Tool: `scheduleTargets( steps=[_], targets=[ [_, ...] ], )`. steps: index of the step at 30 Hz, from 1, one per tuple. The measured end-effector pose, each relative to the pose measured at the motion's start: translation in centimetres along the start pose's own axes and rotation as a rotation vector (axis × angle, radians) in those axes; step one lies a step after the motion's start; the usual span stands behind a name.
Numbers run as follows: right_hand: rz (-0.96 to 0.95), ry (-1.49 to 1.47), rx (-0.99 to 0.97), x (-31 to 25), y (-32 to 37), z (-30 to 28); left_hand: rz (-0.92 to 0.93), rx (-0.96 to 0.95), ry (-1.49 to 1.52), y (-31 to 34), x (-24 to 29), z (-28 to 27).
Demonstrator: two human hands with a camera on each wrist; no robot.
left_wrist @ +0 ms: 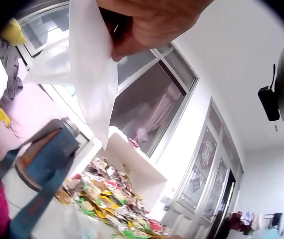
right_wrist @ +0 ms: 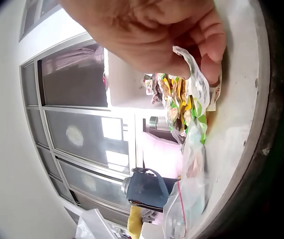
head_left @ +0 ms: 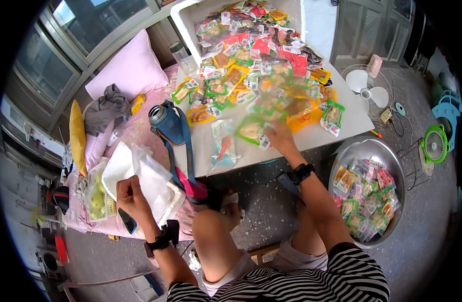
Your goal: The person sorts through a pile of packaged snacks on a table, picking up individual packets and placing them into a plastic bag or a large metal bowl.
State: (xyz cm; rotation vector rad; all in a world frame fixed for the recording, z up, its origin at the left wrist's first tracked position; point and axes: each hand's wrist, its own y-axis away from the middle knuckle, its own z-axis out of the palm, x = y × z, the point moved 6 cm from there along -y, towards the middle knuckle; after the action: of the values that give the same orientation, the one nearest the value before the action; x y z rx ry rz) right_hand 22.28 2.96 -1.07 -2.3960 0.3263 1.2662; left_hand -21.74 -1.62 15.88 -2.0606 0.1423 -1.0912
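Note:
My left hand (head_left: 134, 200) pinches the edge of a translucent plastic bag (left_wrist: 92, 74), which hangs down from thumb and fingers in the left wrist view. Over the table's front edge, my right hand (head_left: 280, 140) pinches a snack packet (right_wrist: 197, 82) by its white printed end. That packet shows a green border and is blurred in the head view. Beyond it spreads a pile of snack packets (head_left: 236, 75) in green, yellow and red wrappers. A clear bag (head_left: 223, 143) with something reddish inside lies on the table left of my right hand.
A white foam box (head_left: 188, 30) full of packets stands at the back. At the right, a metal basin (head_left: 400, 201) holds more packets. Left of the table are a blue bottle in a strapped carrier (head_left: 170, 123), white plastic bags (head_left: 140, 176) and a pink pillow (head_left: 133, 68).

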Motion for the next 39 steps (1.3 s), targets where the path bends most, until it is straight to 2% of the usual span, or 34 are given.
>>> scheduleTargets(
  steps=[1, 4, 6, 7, 10, 13, 16, 19, 22, 25, 28, 34, 36, 38, 39],
  targets=[
    [-0.087, 0.166, 0.065, -0.2, -0.2, 0.0, 0.039, -0.002, 0.082, 0.2, 2.0, 2.4],
    [-0.084, 0.268, 0.195, -2.1, 0.8, -1.2, 0.007, -0.099, 0.218, 1.5, 4.1, 10.1],
    [-0.213, 0.401, 0.326, -3.8, 1.3, -2.1, 0.106, -0.117, 0.096, 2.1, 5.7, 13.7],
    [-0.272, 0.471, 0.39, -4.4, 1.6, -2.5, 0.143, -0.12, 0.116, 2.4, 5.8, 15.3],
    [-0.332, 0.493, 0.42, -5.0, 1.6, -2.8, 0.104, -0.165, 0.162, 3.5, 4.0, 18.4],
    [-0.358, 0.234, 0.277, -5.3, 0.9, -1.8, 0.033, -0.175, 0.192, 4.6, 2.2, 19.9],
    [0.248, -0.674, -0.356, -4.8, 1.7, 1.8, -0.003, -0.19, 0.185, 5.2, 1.7, 20.3],
    [0.277, -0.755, -0.631, -6.7, 3.2, 3.9, -0.067, -0.183, 0.238, 5.6, 0.8, 20.7],
    [0.201, -0.748, -0.65, -6.4, 3.6, 5.2, -0.04, -0.167, 0.238, 5.5, 0.7, 20.5],
    [0.261, -0.81, -0.519, -5.5, 3.1, 5.0, 0.029, -0.224, 0.196, 5.3, 1.6, 20.3],
    [0.277, -0.854, -0.428, -4.5, 2.5, 4.5, 0.017, -0.262, 0.204, 5.5, 1.7, 20.2],
    [0.341, -0.879, -0.317, -3.6, 1.9, 3.8, 0.032, -0.466, 0.382, 5.4, 3.7, 20.0],
    [0.333, -1.01, -0.316, -3.7, 1.5, 3.5, 0.233, -0.482, 0.389, 5.2, 7.1, 19.6],
    [0.304, -1.238, -0.35, -4.3, 1.1, 3.1, 0.397, -0.498, 0.274, 5.6, 8.5, 19.8],
    [0.279, -1.259, -0.388, -4.8, 1.2, 2.8, 0.458, -0.504, 0.155, 5.9, 8.5, 20.1]
  ],
)
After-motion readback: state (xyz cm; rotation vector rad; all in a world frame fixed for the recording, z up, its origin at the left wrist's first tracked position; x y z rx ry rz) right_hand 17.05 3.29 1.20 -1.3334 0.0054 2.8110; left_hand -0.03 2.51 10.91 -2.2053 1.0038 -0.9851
